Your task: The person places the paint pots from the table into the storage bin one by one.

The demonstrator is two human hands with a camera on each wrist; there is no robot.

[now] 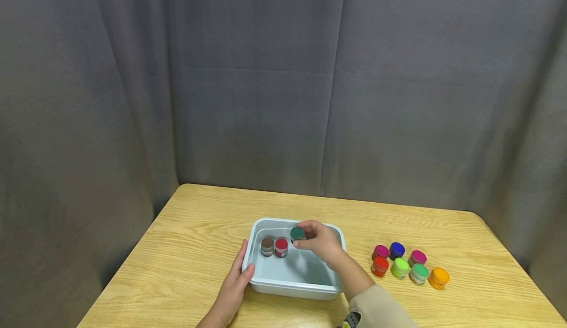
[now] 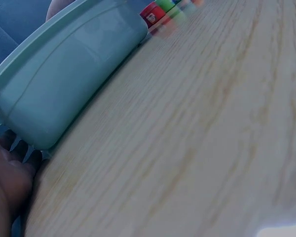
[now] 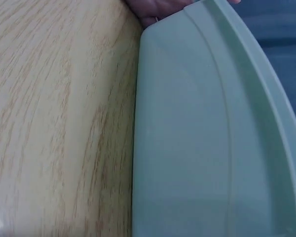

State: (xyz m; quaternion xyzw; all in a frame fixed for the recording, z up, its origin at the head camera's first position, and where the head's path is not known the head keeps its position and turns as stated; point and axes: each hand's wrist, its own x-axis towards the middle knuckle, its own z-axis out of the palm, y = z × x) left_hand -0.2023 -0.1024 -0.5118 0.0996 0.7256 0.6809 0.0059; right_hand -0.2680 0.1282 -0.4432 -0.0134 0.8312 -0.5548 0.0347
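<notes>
A pale blue-green plastic tub [image 1: 292, 288] stands on the table. My left hand [image 1: 232, 283] grips its left side, thumb by the rim; the left wrist view has the fingers [image 2: 20, 150] around the tub's lower corner. Inside the tub, my right hand [image 1: 321, 242] pinches a small paint jar with a dark green lid [image 1: 297, 233] between thumb and fingers. A brown-lidded jar [image 1: 267, 246] and a red-lidded jar [image 1: 281, 247] stand side by side to its left. Something dark under the right hand is mostly hidden. In the right wrist view the tub's outer wall [image 3: 187, 128] blocks the right hand.
Right of the tub, several more jars are grouped on the wooden table [image 1: 212, 220], among them a blue one [image 1: 396, 250], a red one [image 1: 379, 266], a lime green one [image 1: 400, 267] and an orange one [image 1: 439, 278]. A grey curtain [image 1: 266, 97] hangs behind the table.
</notes>
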